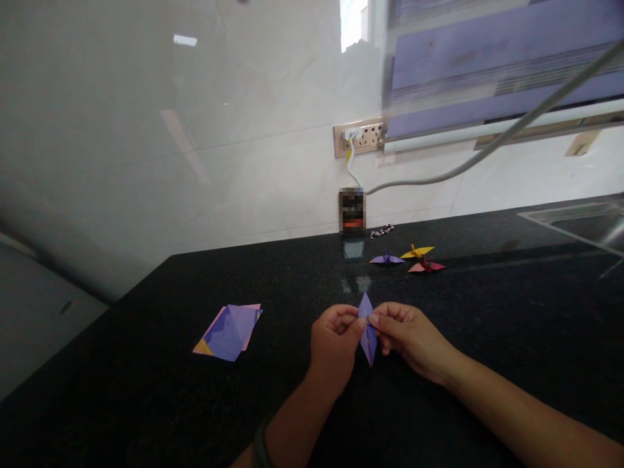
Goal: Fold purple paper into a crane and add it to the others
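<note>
A purple folded paper piece [368, 341], narrow and diamond-shaped, stands upright between my hands above the black countertop [146, 390]. My left hand [335, 344] pinches its left side with thumb and fingers. From the other side, my right hand [412, 337] pinches it near the middle, fingers curled. Both hands are closed on the paper.
A small stack of coloured paper sheets [229, 331] lies to the left. Three finished paper cranes sit further back: purple [387, 259], yellow [416, 251] and red [426, 266]. A small device [351, 211] leans on the wall under a socket [358, 136]. A sink edge [575, 218] is at right.
</note>
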The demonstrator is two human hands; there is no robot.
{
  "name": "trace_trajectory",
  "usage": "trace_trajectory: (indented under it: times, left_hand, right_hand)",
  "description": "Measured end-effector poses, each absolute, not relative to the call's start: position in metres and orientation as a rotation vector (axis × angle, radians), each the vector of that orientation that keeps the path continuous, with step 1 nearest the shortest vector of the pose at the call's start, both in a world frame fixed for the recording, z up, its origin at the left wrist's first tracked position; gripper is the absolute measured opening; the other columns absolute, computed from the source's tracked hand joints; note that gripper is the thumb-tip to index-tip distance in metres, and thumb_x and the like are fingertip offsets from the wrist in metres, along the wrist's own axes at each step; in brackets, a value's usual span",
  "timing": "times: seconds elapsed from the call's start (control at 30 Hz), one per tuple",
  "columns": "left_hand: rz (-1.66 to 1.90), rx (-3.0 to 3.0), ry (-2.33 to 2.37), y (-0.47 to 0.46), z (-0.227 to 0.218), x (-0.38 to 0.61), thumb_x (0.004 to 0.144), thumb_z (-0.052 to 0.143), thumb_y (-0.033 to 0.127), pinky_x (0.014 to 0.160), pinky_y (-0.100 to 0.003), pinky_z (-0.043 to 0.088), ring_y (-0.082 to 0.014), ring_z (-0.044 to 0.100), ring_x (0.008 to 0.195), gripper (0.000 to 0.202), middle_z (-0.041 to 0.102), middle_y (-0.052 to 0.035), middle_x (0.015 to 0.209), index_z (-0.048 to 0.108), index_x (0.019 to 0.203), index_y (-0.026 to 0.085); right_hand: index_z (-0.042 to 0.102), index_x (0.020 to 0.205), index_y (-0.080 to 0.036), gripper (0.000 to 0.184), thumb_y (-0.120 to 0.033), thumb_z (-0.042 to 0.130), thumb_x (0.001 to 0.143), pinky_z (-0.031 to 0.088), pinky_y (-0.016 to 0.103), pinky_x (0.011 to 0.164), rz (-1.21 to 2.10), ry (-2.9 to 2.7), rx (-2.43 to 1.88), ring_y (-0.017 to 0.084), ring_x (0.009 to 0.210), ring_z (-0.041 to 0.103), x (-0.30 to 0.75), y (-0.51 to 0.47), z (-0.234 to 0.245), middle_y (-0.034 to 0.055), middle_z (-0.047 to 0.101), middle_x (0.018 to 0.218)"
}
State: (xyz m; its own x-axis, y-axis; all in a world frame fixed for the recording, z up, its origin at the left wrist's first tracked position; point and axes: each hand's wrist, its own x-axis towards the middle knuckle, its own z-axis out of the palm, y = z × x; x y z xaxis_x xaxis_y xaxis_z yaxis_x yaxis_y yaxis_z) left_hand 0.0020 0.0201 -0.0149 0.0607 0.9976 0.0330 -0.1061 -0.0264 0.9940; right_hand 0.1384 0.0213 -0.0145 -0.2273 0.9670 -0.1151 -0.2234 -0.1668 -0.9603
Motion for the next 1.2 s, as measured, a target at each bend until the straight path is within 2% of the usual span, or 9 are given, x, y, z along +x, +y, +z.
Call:
trace_trajectory:
  times: [0.13,0.27,0.4,0.5,0.73,0.93,1.2]
  left_hand:
    - [1.257,1.187,1.068,0.02,-0.015,0.002,0.068,0.061,0.02,0.053,-0.022,0.043,-0.0115,0.056,0.053,0.028,0.06,0.0018,0.059,0.049,0.093,0.016]
    - [1.241,1.158,1.053,0.021,-0.013,0.001,0.067,0.061,0.019,0.052,-0.022,0.043,-0.0117,0.056,0.053,0.031,0.061,0.002,0.06,0.047,0.095,0.017]
    - [1.213,1.144,1.027,0.023,-0.012,-0.001,0.066,0.062,0.018,0.053,-0.022,0.043,-0.0117,0.056,0.053,0.035,0.061,0.0018,0.06,0.046,0.097,0.016]
    - [1.183,1.121,1.029,0.023,-0.012,-0.001,0.065,0.063,0.018,0.055,-0.023,0.044,-0.0119,0.057,0.055,0.036,0.062,0.0005,0.062,0.049,0.098,0.015]
    - [1.051,1.071,0.983,0.021,-0.008,-0.002,0.066,0.064,0.03,0.057,-0.024,0.043,-0.0122,0.056,0.058,0.022,0.063,-0.0043,0.065,0.063,0.076,0.01]
    - [1.1,1.071,0.971,0.021,-0.009,-0.002,0.065,0.065,0.03,0.052,-0.022,0.04,-0.0102,0.052,0.053,0.021,0.06,-0.0016,0.061,0.062,0.073,0.011]
    - [1.14,1.079,0.902,0.017,-0.006,-0.003,0.066,0.064,0.027,0.048,-0.02,0.034,-0.0062,0.042,0.046,0.023,0.051,0.0026,0.049,0.053,0.054,0.012]
  right_hand:
    - [0.057,0.066,-0.014,0.023,-0.035,0.064,0.067,0.031,0.017,0.038,1.611,-1.045,-1.011,0.004,0.037,0.04,0.136,0.021,-0.012,-0.0051,0.048,0.046]
    - [0.056,0.074,-0.015,0.023,-0.034,0.067,0.065,0.033,0.017,0.038,1.67,-0.991,-1.004,0.004,0.037,0.041,0.137,0.021,-0.013,-0.0052,0.051,0.05]
    - [0.056,0.062,-0.013,0.024,-0.036,0.063,0.068,0.031,0.018,0.038,1.694,-1.064,-1.04,0.004,0.036,0.039,0.139,0.023,-0.015,-0.0048,0.048,0.047]
    - [0.059,0.062,-0.013,0.023,-0.035,0.063,0.067,0.029,0.018,0.038,1.573,-1.146,-1.078,0.004,0.038,0.039,0.141,0.024,-0.016,-0.0041,0.049,0.048]
    - [0.06,0.064,-0.014,0.023,-0.036,0.061,0.069,0.031,0.019,0.039,1.46,-1.355,-1.148,0.005,0.04,0.042,0.143,0.023,-0.012,-0.0018,0.055,0.054]
    - [0.057,0.059,-0.014,0.025,-0.036,0.061,0.069,0.03,0.018,0.038,1.444,-1.407,-1.151,0.005,0.039,0.041,0.142,0.019,-0.007,-0.0033,0.052,0.05]
    - [0.054,0.06,-0.014,0.023,-0.034,0.061,0.069,0.026,0.018,0.038,1.438,-1.502,-1.064,0.005,0.04,0.037,0.142,0.015,-0.002,-0.0058,0.045,0.048]
